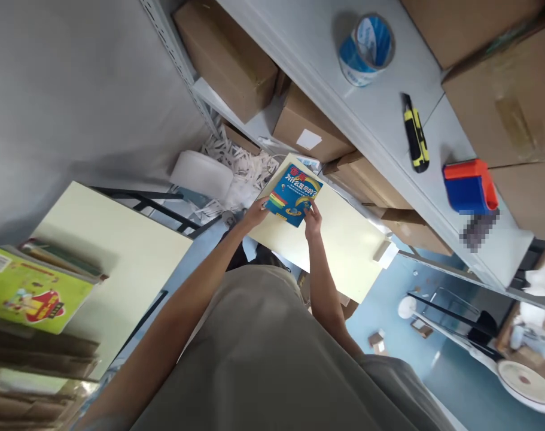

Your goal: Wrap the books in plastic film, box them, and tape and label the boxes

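A blue book with a yellow banana picture and red and white lettering is held over a pale yellow table. My left hand grips its left edge, and my right hand pinches its lower right edge. The front cover faces up, and the book looks closed. Under the book, the fingers of both hands are partly hidden.
A shelf at the upper right bears a tape roll, a yellow-black cutter, a red-blue tape dispenser and cartons. At left, another table holds a green book. Shredded paper lies behind a white bin.
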